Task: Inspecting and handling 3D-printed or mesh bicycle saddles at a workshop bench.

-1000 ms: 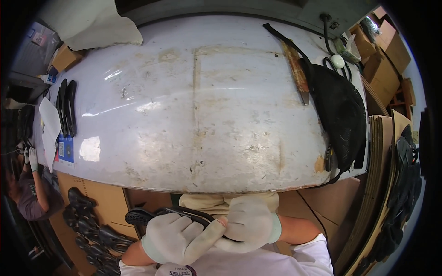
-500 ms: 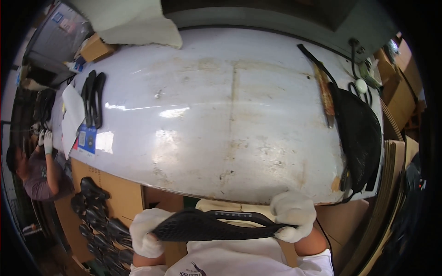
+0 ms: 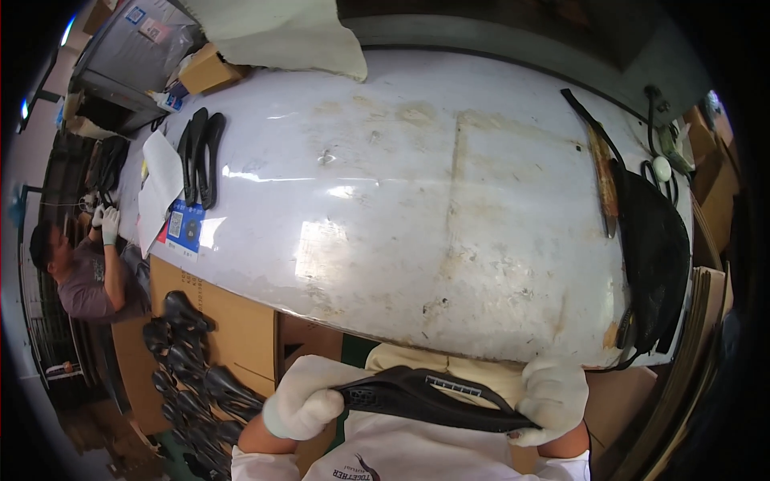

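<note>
Worn white worktable (image 3: 385,264), with a black slotted piece (image 3: 417,406) held before its near edge

Stains and scuffs mark the tabletop. Three narrow black strips (image 3: 212,160) lie at its left; a black strapped bag (image 3: 658,248) lies at its right. The long slotted piece is held level with the person's white shirt (image 3: 409,449), off the table. The gloved left hand (image 3: 309,401) is clenched round one end; the gloved right hand (image 3: 553,401) grasps the other, some fingertips hidden.

The piece has just rolled, which suggests it is being turned between the hands rather than put down. Half a second earlier its broad textured face was toward the viewer; now the slot shows more openly and the piece slopes down rightward. The view has shifted too, bringing a co-worker (image 3: 92,280) further in from the left.
</note>
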A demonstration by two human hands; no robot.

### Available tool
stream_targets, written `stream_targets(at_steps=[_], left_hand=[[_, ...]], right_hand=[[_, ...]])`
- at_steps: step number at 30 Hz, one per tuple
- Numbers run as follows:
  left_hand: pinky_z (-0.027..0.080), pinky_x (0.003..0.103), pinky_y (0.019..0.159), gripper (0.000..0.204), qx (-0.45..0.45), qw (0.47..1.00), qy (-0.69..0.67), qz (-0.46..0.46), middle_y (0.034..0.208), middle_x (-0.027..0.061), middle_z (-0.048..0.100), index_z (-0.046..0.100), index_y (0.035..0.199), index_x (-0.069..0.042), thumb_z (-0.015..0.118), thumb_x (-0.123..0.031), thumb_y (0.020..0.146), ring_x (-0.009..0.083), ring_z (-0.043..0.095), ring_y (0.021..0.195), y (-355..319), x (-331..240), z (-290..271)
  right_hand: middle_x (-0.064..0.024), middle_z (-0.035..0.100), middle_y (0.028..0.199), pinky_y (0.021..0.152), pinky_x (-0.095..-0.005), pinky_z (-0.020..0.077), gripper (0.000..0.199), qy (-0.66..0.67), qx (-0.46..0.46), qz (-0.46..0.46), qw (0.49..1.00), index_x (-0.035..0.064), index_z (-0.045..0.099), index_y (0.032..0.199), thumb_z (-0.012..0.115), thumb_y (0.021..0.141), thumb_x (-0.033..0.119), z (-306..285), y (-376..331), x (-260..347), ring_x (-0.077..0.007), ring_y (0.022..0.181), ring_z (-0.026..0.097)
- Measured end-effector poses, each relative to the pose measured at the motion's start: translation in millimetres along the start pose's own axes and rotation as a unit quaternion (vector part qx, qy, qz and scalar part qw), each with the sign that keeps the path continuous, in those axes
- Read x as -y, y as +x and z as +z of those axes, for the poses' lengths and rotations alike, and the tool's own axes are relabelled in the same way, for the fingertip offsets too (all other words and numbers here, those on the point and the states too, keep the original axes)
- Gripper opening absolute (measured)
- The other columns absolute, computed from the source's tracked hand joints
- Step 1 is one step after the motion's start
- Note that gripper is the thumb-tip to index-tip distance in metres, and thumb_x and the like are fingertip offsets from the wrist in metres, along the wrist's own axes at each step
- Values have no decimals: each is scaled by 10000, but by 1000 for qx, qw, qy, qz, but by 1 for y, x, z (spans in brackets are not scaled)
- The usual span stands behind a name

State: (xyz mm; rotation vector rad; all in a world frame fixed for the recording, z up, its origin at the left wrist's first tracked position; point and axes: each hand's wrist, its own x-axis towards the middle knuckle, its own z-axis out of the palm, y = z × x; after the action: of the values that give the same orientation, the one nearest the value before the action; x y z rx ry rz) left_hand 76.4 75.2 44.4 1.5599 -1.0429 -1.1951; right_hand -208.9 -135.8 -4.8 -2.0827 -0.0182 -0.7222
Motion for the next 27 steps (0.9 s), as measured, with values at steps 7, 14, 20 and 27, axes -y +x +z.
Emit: stream_targets(at_steps=[7, 14, 20, 27], left_hand=[[608, 392, 707, 645, -29, 992, 83, 93, 908, 207, 769, 763, 990, 69, 503, -520, 1037, 344, 766, 779, 11, -7, 11], [596, 316, 610, 758, -93, 963, 181, 180, 684, 127, 729, 724, 750, 22, 464, -636, 1021, 276, 748, 634, 18, -8, 28], [593, 300, 597, 715, -75, 958, 174, 216, 672, 115, 724, 733, 771, -1, 511, -636, 1010, 273, 749, 628, 13, -6, 29], [584, 322, 602, 754, -74, 961, 213, 161, 702, 111, 740, 733, 755, 2, 468, -654, 1013, 273, 748, 633, 19, -16, 31]], right_hand=[[-74, 607, 721, 547, -360, 472, 452, -173, 108, 97, 974, 43, 674, 999, 822, 789, 415, 9, 23, 15, -251, 566, 585], [-49, 592, 721, 511, -377, 458, 418, -142, 109, 118, 977, 82, 621, 973, 687, 921, 492, 18, 12, 12, -251, 556, 599], [-48, 637, 758, 528, -383, 442, 389, -111, 118, 162, 973, 103, 661, 946, 747, 885, 477, 18, 8, 20, -267, 549, 565], [-81, 615, 717, 502, -406, 444, 468, -104, 111, 177, 972, 70, 643, 939, 683, 929, 536, 24, 10, 13, -294, 531, 580]])
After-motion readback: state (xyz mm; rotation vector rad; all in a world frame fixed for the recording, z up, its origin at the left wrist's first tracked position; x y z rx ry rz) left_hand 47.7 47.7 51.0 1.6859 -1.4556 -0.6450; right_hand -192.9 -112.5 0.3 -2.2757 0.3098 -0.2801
